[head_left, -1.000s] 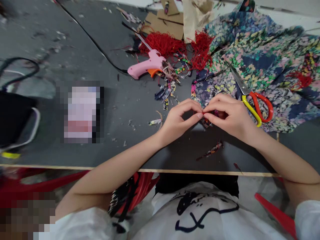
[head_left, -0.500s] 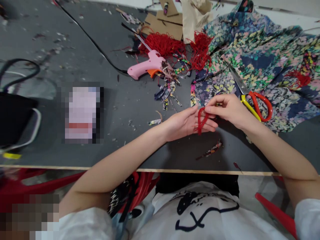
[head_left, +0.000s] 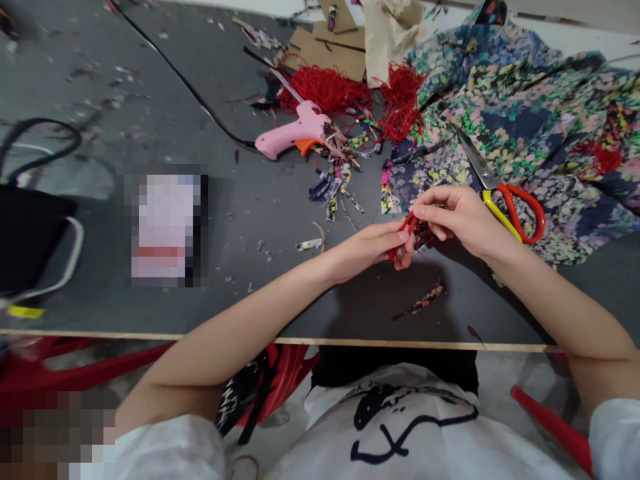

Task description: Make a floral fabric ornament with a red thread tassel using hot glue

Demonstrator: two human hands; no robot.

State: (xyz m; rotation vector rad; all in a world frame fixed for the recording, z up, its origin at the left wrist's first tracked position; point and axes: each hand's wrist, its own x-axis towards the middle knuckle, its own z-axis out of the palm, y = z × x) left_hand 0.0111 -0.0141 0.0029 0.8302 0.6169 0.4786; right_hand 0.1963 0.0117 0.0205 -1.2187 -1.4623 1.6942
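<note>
A small looped bundle of red thread [head_left: 409, 227] stretches between my two hands, above the front part of the table. My left hand [head_left: 385, 243] is closed on its lower end, thumb pressed against the fingers. At the upper end, my right hand [head_left: 447, 213] pinches the bundle between thumb and forefinger. A scrap of dark patterned cloth [head_left: 424, 235] shows just under the right fingers; whether it is joined to the thread I cannot tell. Scissors [head_left: 500, 193] with one red and one yellow handle lie on floral fabric [head_left: 530, 127], right behind my right hand.
A pink glue gun [head_left: 295, 130] with a black cord lies beyond my left hand, near tangled red thread [head_left: 330, 90] and cardboard [head_left: 345, 43]. A blurred-out flat object [head_left: 163, 227] and a black bag [head_left: 35, 233] are on the left. A twisted cloth strip [head_left: 423, 300] lies near the table edge.
My left hand was flat and open with the red thread across its fingers; it has now closed on the thread. My right hand still pinches the upper end.
</note>
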